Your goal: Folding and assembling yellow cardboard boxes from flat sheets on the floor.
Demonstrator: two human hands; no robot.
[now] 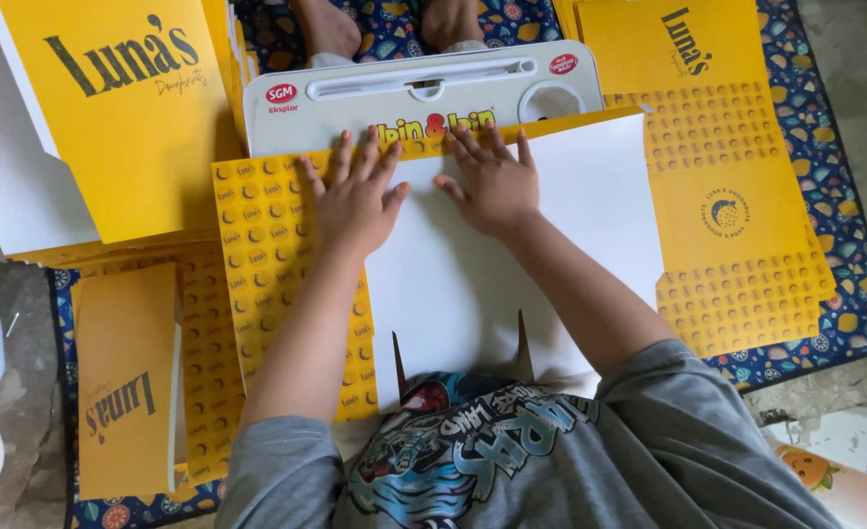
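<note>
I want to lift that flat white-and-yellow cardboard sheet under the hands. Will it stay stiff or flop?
The cardboard sheet looks thin and creased, so it would probably bend at the folds. It seems light. Both the left hand and right hand press it flat.

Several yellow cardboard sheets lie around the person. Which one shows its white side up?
The box sheet in the middle, under both hands: left hand, right hand. Its large panel faces up plain white; the sheets at the left and right show yellow printed faces.
</note>
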